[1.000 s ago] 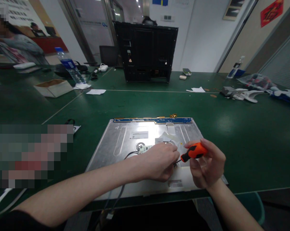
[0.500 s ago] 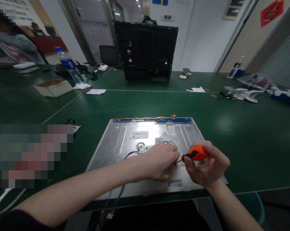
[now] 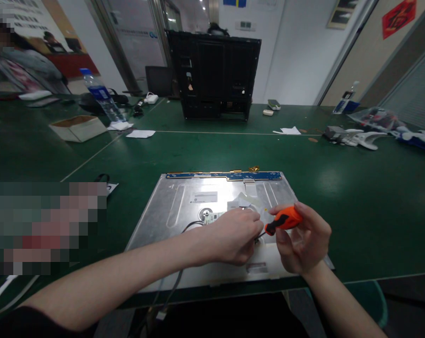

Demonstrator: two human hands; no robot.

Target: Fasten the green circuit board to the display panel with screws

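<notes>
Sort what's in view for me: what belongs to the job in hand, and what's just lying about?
Seemingly in use:
orange-and-black screwdriver, held in the right hand
metal panel, below the left hand
small circuit board on it

Apparently just lying about:
blue-capped bottle
open box
white paper

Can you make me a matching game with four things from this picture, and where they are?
Things:
1. Orange-and-black screwdriver
2. Blue circuit strip
3. Blue-capped bottle
4. Big black panel

Places:
A. Next to the open box, on the left side
B. Standing at the far side of the table, straight ahead
C. In the right hand
D. Along the far edge of the silver metal plate

Right pairs: 1-C, 2-D, 3-A, 4-B
</notes>
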